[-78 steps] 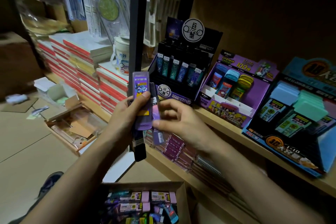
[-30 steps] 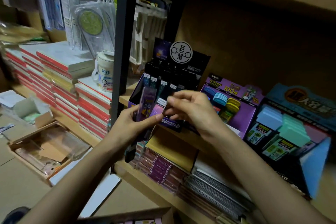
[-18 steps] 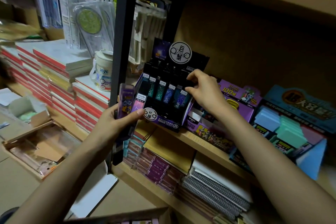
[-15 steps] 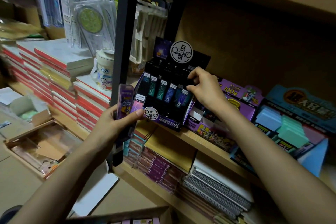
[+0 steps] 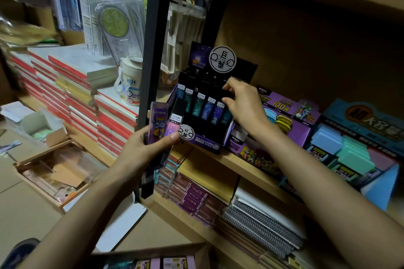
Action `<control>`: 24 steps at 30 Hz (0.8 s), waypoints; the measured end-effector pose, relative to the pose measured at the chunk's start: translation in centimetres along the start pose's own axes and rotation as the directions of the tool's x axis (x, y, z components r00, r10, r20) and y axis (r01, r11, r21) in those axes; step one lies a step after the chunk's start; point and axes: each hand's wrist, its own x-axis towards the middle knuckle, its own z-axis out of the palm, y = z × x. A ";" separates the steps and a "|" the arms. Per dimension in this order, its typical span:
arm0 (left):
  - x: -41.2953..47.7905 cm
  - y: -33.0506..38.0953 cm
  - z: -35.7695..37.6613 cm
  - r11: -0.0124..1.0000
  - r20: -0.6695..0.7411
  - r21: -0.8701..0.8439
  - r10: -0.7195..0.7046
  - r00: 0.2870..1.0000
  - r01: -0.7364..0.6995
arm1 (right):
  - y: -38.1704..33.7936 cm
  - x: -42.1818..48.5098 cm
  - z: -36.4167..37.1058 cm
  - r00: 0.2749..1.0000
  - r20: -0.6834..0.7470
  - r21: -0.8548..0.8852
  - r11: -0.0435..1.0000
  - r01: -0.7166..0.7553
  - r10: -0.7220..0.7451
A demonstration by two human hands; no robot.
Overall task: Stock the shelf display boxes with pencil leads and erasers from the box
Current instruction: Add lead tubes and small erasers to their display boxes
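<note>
Lead cases (image 5: 158, 123), upright, one labelled "2B/0.7", gripped by left hand (image 5: 143, 152); right hand (image 5: 246, 106) pinches dark case (image 5: 227, 94) in display box (image 5: 205, 141).

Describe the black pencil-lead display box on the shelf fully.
The black display box, seemingly printed cardboard, has a purple front band and a header card with a round white emblem. It stands on the wooden shelf beside a purple display box. Teal, blue and purple lead cases stand in its rows. The right hand reaches into its right end, fingertips pinched; what they hold is unclear.
</note>
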 end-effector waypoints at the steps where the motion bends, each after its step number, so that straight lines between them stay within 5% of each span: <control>1: 0.0 0.0 0.2 1.000 0.008 0.006 -0.001 1.000 0.001 | 0.0 -0.1 -0.1 1.000 -0.009 -0.059 0.998 0.014 -0.015; 5: -0.1 -0.2 0.5 1.000 0.015 0.010 -0.002 1.000 0.002 | -0.1 -1.1 -1.3 0.998 -0.059 -0.055 0.998 0.032 -0.035; 8: -0.1 -0.2 0.7 1.000 0.025 0.002 0.018 1.000 -0.018 | -1.0 -3.0 -2.0 0.994 -0.095 0.147 0.987 0.066 -0.053; 12: -0.1 -0.3 1.2 0.999 0.106 -0.025 0.028 0.994 -0.025 | -4.0 -5.7 -1.8 0.970 0.244 0.586 0.794 -0.163 0.019; 17: -0.6 -0.4 2.2 0.999 0.195 -0.010 0.032 0.980 -0.031 | -5.8 -6.6 -1.3 0.940 0.342 0.738 0.619 -0.269 0.001; 20: -0.7 -0.4 2.2 0.999 0.192 -0.021 0.039 0.981 -0.036 | -5.1 -5.4 -3.1 0.956 0.287 0.774 0.576 -0.264 0.053; 24: -0.4 -0.2 1.6 0.996 0.164 -0.091 0.033 0.986 -0.018 | -2.6 -2.4 -6.5 0.980 0.093 0.712 0.676 -0.190 0.178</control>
